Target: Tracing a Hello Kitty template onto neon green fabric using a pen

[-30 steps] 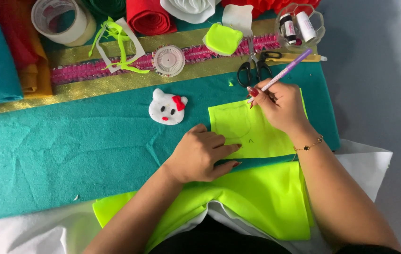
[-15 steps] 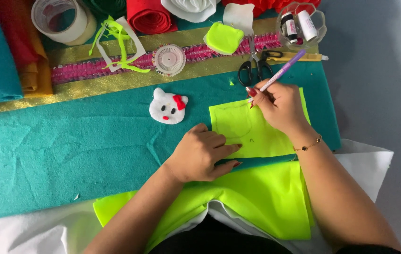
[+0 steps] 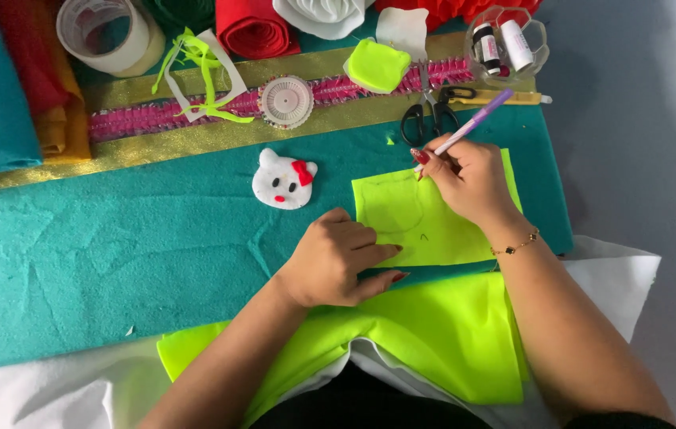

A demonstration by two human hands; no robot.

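Note:
A neon yellow-green felt piece (image 3: 401,218) lies flat on teal felt (image 3: 115,254). My left hand (image 3: 338,262) rests on its lower left corner, fingers curled, pressing it down. My right hand (image 3: 469,179) grips a purple pen (image 3: 477,121), whose tip touches the felt's top edge near a faint curved line. A small white cat-face felt shape (image 3: 284,181) with a red bow lies left of the piece. A larger neon felt sheet (image 3: 433,334) drapes over my lap.
Black scissors (image 3: 427,113) lie just beyond the pen. Behind run a gold and pink ribbon strip (image 3: 155,127), a round pin wheel (image 3: 286,102), a neon cut-out (image 3: 377,65), a tape roll (image 3: 107,32), red felt roll (image 3: 254,28), and a clear dish with thread spools (image 3: 506,36).
My right hand has barely shifted along the top edge of the neon piece with the pen. The left hand has stayed in place.

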